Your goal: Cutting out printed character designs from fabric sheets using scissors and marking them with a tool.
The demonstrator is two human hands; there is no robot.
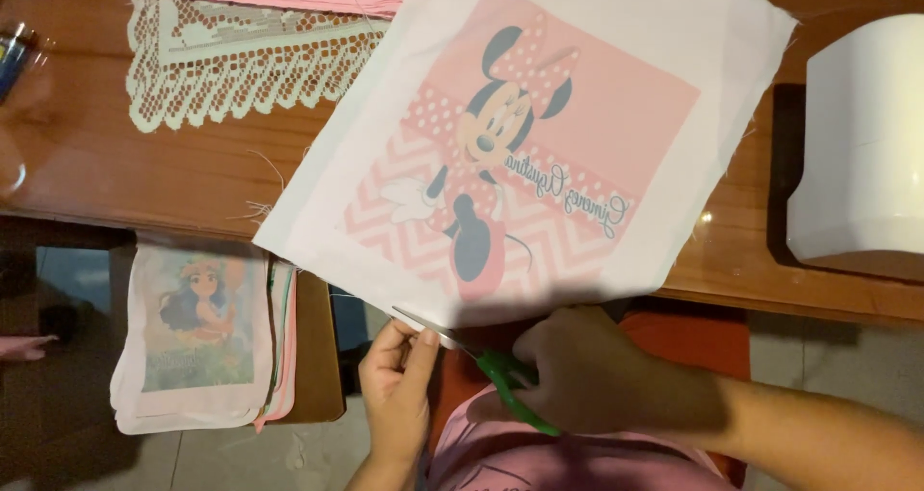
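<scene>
Bench [115, 178]: brown wood, carrying the printed fabric panel, a white lace doily [226, 63] and a white machine [861, 144] at the right edge.
Fabric panel [525, 135]: white cloth with a pink cartoon-mouse print, lying skewed, its long axis running from upper right to lower left; near edge overhangs the bench toward the hands.
Stack [202, 332]: more printed panels, lower left.
Right hand [587, 371]: closed around the green-handled scissors [481, 356], blades at the panel's near edge.
Left hand [399, 375]: pinching that edge, just beside the blades.
</scene>
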